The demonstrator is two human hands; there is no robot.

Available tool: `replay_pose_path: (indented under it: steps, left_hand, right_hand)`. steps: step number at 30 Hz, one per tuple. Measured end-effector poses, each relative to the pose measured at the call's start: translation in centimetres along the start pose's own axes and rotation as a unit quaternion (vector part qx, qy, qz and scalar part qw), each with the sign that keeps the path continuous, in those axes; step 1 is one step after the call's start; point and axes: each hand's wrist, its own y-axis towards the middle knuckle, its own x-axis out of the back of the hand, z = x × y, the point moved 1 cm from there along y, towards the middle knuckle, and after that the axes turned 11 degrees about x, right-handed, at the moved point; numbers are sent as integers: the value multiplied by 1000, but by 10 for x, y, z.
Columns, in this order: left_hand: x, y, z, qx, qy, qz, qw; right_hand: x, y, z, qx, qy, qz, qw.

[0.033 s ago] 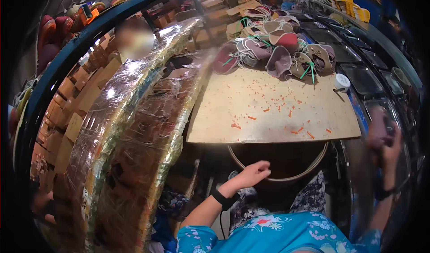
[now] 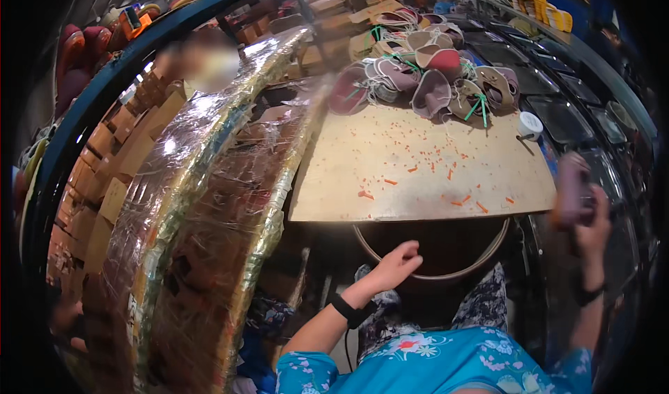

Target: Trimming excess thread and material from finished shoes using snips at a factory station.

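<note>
My right hand (image 2: 592, 228) is raised beyond the right end of the board and holds a dusky purple shoe (image 2: 573, 190), blurred by motion. Its fingers wrap the shoe's side. Over the rim of a round bin (image 2: 503, 239) below the board's front edge hangs my left hand (image 2: 398, 263), fingers loosely curled in with nothing visible in them. A pale wooden board (image 2: 334, 178) lies ahead, strewn with small orange scraps (image 2: 391, 182). On its far side is a heap of fabric shoes (image 2: 432, 91) in purple, beige and red, some tied with green or white laces.
A white-lidded round tub (image 2: 531, 125) stands at the board's right edge. Dark glossy trays (image 2: 557, 120) line the right side. Film-wrapped stacks (image 2: 209, 206) curve along the left, beside a blue rack beam (image 2: 90, 115) and cardboard boxes. Another person (image 2: 205, 63) is at the far left.
My right hand has swung left with the purple shoe, closer to the board's right corner. My left hand has shifted only slightly, still above the bin's rim.
</note>
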Motion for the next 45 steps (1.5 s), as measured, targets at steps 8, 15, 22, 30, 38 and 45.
replay_pose_path:
  steps: [8,15,22,30,38,45]
  left_hand:
    - [4,22,31,20,-379,-230,896]
    - [53,12,81,-15,154,-359,920]
    - [39,15,-4,121,224,-192,948]
    - [29,26,19,-1,412,-247,877]
    - [42,-70,22,172,-299,-75,936]
    - [34,-83,43,165,-331,23,929]
  right_hand:
    - [-205,-54,195,253,243,292,890]
    - [-224,-93,200,100,358,376,849]
    - [-206,-86,168,-129,451,258,845]
    - [-190,-104,112,-408,519,352,663]
    - [-190,-121,120,-121,400,352,838]
    - [-185,-88,146,-73,324,312,890]
